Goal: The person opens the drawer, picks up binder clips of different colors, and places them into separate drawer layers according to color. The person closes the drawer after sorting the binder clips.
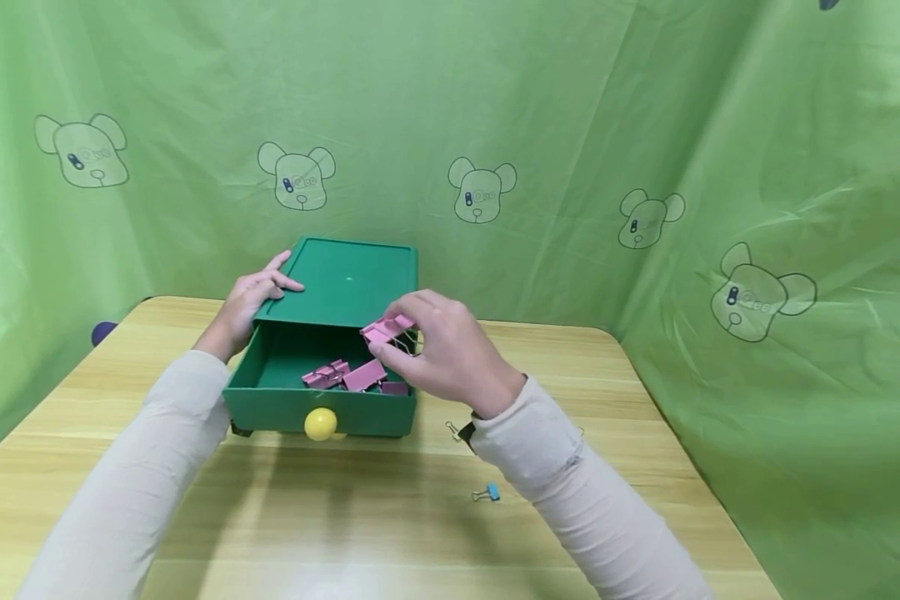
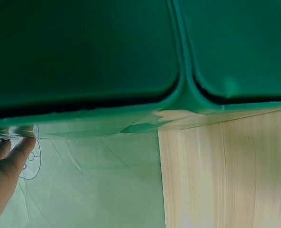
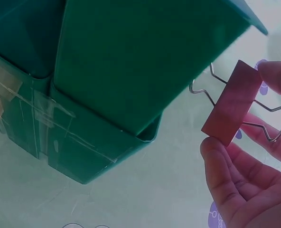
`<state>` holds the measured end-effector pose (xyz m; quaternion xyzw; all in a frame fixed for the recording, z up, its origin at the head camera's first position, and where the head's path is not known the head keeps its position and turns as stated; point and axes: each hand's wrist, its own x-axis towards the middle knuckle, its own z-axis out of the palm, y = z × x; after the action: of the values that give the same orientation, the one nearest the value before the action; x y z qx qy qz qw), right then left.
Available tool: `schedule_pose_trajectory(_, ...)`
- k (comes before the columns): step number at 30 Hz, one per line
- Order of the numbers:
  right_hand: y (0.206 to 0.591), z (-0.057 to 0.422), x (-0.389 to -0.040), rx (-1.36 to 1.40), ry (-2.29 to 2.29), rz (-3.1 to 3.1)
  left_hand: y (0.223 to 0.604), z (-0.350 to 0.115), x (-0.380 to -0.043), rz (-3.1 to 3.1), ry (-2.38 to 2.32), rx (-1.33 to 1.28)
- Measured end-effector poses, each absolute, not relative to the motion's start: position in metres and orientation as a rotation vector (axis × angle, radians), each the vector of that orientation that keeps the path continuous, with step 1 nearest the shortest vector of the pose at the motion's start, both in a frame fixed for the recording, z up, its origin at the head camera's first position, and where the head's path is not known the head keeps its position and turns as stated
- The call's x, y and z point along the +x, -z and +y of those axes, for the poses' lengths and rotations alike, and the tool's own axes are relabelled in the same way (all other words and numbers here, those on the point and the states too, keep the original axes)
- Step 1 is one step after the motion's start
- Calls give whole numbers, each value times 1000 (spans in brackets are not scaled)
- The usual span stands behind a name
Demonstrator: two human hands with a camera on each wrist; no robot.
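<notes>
My right hand (image 1: 450, 350) pinches a pink binder clip (image 1: 381, 332) between thumb and fingers, above the right side of a pulled-out green drawer (image 1: 270, 411). In the right wrist view the clip (image 3: 233, 102) is held by its two ends, its wire handles spread to either side. Several pink binder clips (image 1: 363, 376) lie in the drawer's front right part. My left hand (image 1: 243, 304) rests at the left edge of the green drawer box (image 1: 348, 279), fingers loosely extended onto its top. Only a few of its fingers show in the left wrist view.
A yellow ball knob (image 1: 320, 424) sticks out from the drawer front. On the wooden table (image 1: 345, 533), a blue binder clip (image 1: 493, 492) lies right of the drawer. A black clip (image 1: 466, 433) is partly hidden by the right sleeve. Green curtains (image 1: 555, 100) stand behind and beside the table.
</notes>
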<state>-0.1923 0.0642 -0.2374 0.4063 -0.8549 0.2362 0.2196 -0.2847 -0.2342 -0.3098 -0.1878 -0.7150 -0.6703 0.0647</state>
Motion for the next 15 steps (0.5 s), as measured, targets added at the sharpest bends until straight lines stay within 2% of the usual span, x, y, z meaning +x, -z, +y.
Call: schedule_pose_trajectory(15,241,61,-194,1113,-646,-2432,309,-234,-284,-2167,2023,-555)
